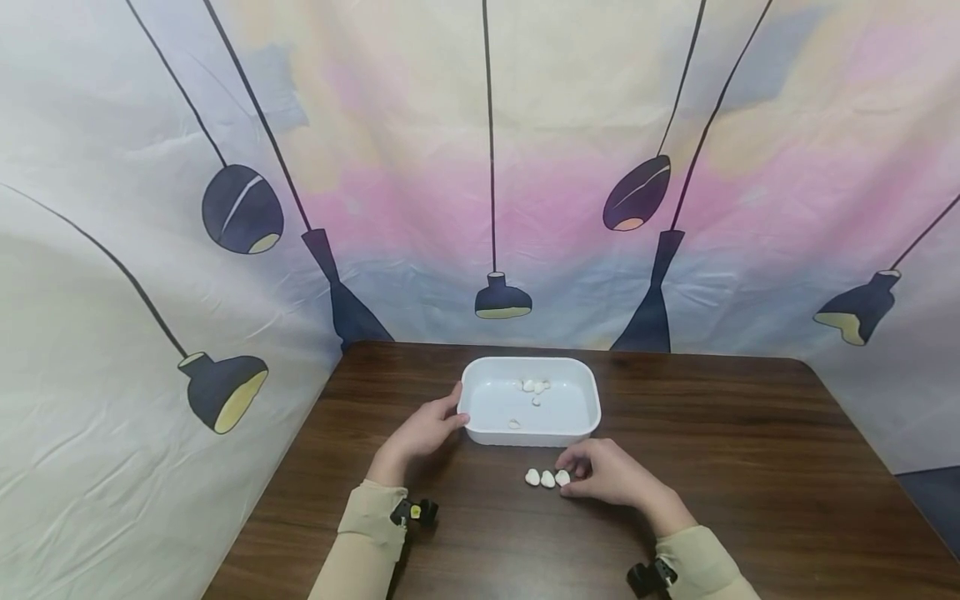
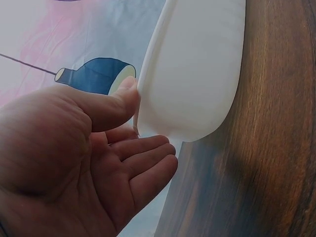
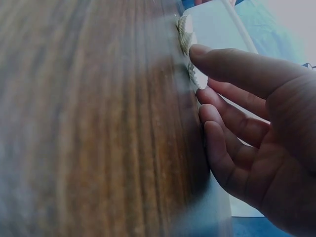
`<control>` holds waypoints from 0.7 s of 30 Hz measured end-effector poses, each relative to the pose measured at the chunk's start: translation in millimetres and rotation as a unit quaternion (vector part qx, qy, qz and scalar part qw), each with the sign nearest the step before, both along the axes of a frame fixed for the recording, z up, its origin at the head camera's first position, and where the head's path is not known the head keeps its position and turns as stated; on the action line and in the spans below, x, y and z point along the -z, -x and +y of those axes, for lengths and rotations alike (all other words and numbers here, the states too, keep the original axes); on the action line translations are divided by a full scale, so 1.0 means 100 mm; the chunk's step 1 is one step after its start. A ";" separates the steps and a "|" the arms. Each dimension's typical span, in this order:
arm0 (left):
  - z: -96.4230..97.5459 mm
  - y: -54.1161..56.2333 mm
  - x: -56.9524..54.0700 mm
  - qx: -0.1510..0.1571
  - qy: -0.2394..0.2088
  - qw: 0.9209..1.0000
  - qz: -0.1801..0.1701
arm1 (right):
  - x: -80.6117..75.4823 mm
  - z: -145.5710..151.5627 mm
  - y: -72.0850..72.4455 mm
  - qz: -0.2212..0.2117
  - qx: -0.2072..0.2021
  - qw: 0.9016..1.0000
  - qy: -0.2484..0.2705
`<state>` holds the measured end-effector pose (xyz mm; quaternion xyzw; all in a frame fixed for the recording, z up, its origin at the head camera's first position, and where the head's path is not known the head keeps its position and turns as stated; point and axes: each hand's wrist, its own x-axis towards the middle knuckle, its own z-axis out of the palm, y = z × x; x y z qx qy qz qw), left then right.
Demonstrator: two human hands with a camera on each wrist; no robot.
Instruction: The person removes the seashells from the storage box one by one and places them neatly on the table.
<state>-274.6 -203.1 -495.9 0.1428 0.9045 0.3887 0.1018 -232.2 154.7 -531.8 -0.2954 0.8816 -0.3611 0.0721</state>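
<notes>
My left hand (image 1: 423,429) holds the left end of a white rectangular tray (image 1: 525,439). In the left wrist view the thumb (image 2: 129,91) lies at the tray's rim and the other fingers reach toward its outer wall. A few small pale seashells (image 1: 534,387) lie scattered inside. In front of the tray, three white seashells sit side by side in a short row on the table. My right hand (image 1: 611,475) pinches the rightmost seashell (image 1: 562,478) between thumb and fingers. Its ridged edge shows in the right wrist view, beside the other shells (image 3: 185,34).
The dark brown wooden table (image 1: 750,467) extends around the tray and both arms. Behind it hangs a pastel cloth (image 1: 420,167) printed with dark lamps. A wrist camera (image 1: 651,577) is strapped over each tan sleeve.
</notes>
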 end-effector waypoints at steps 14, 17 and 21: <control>0.00 -0.01 0.01 -0.001 -0.003 1.000 0.002 | -0.01 -0.01 -0.02 0.003 -0.005 1.000 -0.002; 0.01 -0.01 0.01 0.000 -0.002 1.000 0.009 | -0.02 -0.01 -0.02 -0.002 -0.004 1.000 -0.001; 0.01 -0.01 0.00 -0.001 0.000 1.000 0.014 | -0.02 -0.01 -0.02 -0.005 -0.006 1.000 -0.001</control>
